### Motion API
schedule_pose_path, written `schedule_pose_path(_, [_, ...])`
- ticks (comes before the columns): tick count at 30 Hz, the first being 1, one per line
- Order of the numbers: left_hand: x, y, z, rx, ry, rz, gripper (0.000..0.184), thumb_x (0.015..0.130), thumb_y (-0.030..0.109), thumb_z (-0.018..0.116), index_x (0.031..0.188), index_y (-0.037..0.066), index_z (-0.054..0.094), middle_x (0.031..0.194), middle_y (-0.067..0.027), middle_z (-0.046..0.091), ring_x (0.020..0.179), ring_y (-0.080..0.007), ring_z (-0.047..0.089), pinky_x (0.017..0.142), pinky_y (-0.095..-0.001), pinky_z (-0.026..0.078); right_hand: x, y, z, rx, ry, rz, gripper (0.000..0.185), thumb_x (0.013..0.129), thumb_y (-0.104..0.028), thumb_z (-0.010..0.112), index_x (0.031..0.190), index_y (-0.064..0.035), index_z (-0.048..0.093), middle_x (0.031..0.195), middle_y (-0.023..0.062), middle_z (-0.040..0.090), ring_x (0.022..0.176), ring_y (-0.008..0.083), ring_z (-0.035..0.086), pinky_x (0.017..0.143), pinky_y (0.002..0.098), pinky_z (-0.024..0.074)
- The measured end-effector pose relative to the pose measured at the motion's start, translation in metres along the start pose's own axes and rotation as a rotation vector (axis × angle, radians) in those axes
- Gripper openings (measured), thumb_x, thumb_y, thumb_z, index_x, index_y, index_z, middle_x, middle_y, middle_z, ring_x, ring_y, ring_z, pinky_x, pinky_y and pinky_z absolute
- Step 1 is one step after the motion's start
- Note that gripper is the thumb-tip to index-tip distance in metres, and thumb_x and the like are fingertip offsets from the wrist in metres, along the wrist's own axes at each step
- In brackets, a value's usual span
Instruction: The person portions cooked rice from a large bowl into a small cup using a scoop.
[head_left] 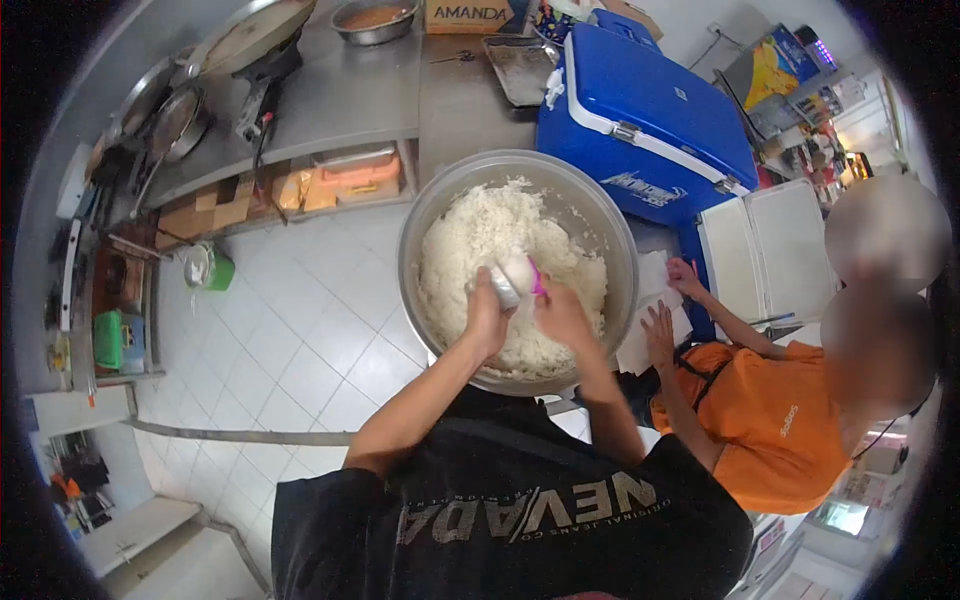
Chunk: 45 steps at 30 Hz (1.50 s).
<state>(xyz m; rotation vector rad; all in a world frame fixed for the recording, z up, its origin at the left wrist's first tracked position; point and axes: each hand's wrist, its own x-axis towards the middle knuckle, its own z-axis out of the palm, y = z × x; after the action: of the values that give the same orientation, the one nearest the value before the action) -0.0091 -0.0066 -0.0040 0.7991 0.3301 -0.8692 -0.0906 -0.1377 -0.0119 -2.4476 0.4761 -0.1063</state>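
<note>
A large metal pot full of white cooked rice stands right in front of me. Over the rice, my left hand is closed around a small silvery cup. My right hand grips the bright pink handle of a spatula and is slightly blurred. Between the two hands, at the cup's mouth, is a rounded white mass; I cannot tell whether it is rice or the spatula's head.
A blue cooler stands beyond the pot at the right. A co-worker in an orange shirt has both hands over white sheets. A metal counter with pans runs along the far left. A green bucket sits on the tiled floor.
</note>
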Motion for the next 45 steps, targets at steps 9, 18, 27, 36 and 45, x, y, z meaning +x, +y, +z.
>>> schedule_pose_path(9, [0.025,0.02,-0.004,0.092,-0.016,-0.212,0.056,0.105,0.051,0.029,0.133,0.008,0.051,0.127,-0.0136,0.059,0.115,-0.0277,0.058,0.098,-0.0517,0.048,-0.027,-0.074,-0.012,-0.268,-0.074,0.212,0.048,0.089,-0.012,0.053,0.136,-0.0025,0.054,0.083,0.0241,0.069,0.07,0.0421,0.067,0.066,0.0507,0.054])
schedule_pose_path(18, [0.027,0.023,-0.01,-0.034,-0.075,-0.119,0.044,0.104,0.04,0.031,0.125,0.012,0.058,0.122,-0.0097,0.064,0.111,-0.027,0.062,0.094,-0.0478,0.051,-0.035,-0.003,-0.036,0.577,0.2,0.344,0.035,0.093,-0.009,0.054,0.127,-0.0047,0.062,0.074,0.0121,0.065,0.068,0.0158,0.063,0.06,0.0328,0.0499])
schedule_pose_path(27, [0.038,0.007,-0.021,0.189,-0.095,-0.139,0.047,0.105,0.041,0.029,0.123,0.009,0.059,0.118,-0.0093,0.065,0.108,-0.0258,0.063,0.094,-0.0498,0.051,-0.028,-0.036,0.001,0.253,-0.033,0.092,0.035,0.088,-0.007,0.052,0.121,-0.0032,0.064,0.093,0.0241,0.067,0.092,0.0431,0.064,0.085,0.0461,0.0503])
schedule_pose_path(36, [0.018,0.027,-0.015,0.254,-0.157,-0.18,0.048,0.105,0.042,0.027,0.125,0.011,0.058,0.119,-0.0085,0.065,0.108,-0.0245,0.063,0.091,-0.0473,0.051,-0.033,-0.041,-0.044,-0.032,0.022,-0.017,0.029,0.095,-0.01,0.052,0.117,-0.0116,0.07,0.099,0.0227,0.07,0.097,0.0395,0.067,0.085,0.0458,0.0519])
schedule_pose_path(45, [0.006,0.043,-0.013,0.195,-0.117,-0.097,0.049,0.105,0.047,0.032,0.127,0.012,0.058,0.118,-0.0083,0.065,0.109,-0.0229,0.063,0.092,-0.0471,0.051,-0.06,-0.106,-0.072,-0.332,-0.112,0.09,0.033,0.093,-0.015,0.052,0.123,-0.0111,0.066,0.08,0.023,0.067,0.084,0.0402,0.067,0.077,0.0497,0.0518])
